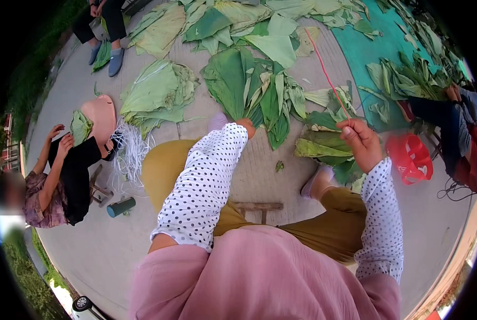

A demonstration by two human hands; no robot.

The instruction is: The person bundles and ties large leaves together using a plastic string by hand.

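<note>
Jutting from right hand [360,143]: string [324,68]

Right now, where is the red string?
In the head view, right of centre: the red string is pinched in the right hand, stretching up-left towards the leaves spread near the top.

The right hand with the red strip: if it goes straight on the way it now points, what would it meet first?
Most likely the leaf pile just ahead of the right hand. Depth is unclear in this view, so the hand might pass above it.
</note>
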